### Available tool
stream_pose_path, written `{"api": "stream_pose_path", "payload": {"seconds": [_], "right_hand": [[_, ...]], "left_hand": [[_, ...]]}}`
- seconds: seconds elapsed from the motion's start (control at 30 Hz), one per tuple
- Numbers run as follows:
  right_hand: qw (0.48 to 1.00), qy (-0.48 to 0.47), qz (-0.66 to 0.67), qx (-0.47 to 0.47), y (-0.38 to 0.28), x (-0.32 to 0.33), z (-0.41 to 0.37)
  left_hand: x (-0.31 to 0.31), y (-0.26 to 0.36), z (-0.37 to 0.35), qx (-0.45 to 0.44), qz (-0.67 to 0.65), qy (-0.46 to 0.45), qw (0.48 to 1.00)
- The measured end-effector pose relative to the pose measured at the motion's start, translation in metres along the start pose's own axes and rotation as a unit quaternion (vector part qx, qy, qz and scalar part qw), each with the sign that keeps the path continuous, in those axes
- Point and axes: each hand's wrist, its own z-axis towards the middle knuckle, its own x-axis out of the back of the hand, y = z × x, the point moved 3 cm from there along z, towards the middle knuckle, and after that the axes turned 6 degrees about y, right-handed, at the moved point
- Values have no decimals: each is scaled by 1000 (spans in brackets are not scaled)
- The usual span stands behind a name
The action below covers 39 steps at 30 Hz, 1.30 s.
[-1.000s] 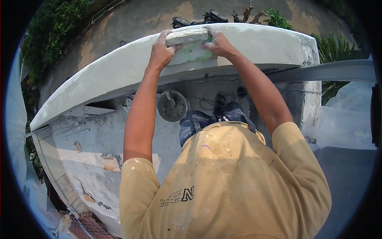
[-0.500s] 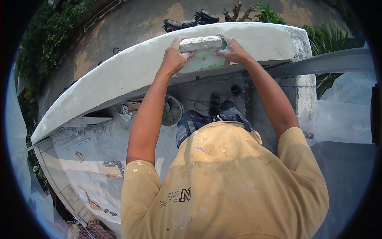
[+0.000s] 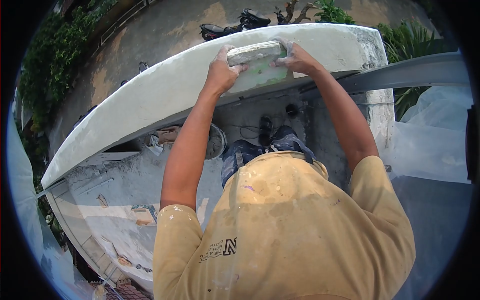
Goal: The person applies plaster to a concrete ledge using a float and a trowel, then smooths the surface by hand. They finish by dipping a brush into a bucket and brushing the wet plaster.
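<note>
A whitish, plaster-smeared rectangular block [image 3: 255, 53] sits over the broad top of the pale wall [image 3: 165, 75], slightly tilted with its right end higher. My left hand [image 3: 224, 68] wraps round the block's left end, thumb along the near side. At the right end, my right hand [image 3: 295, 58] grips with fingers over the far side and its thumb near the front corner. Both hands carry white dust on the fingers. Below the block a green-stained patch [image 3: 265, 75] shows on the wall.
A bucket [image 3: 216, 141] with grey residue stands on the floor left of my legs. The grey curved rail [image 3: 400, 77] meets the wall at right, near translucent sheeting [image 3: 425, 145]. Beyond the wall, motorbikes [image 3: 235, 26] are parked far below.
The block has tilted, its left end now lower than its right, with both hands still on it. The view has shifted slightly.
</note>
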Motion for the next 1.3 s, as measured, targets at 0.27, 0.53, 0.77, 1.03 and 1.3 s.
{"api": "stream_pose_path", "payload": {"seconds": [0.27,0.53,0.77,1.03,1.3], "right_hand": [[991,100,2,86,-10,21,40],[1000,-2,-12,3,-27,-57,19],[993,79,-41,74,-34,-47,56],[990,90,-98,52,-38,48,-19],[976,116,-184,23,38,72,-27]], "left_hand": [[6,11,44,-90,-41,82,992],[51,-42,-3,10,17,7,1000],[59,-34,25,-41,-10,82,996],[-3,39,30,-89,-62,-46,993],[-84,58,34,-75,-22,-41,996]]}}
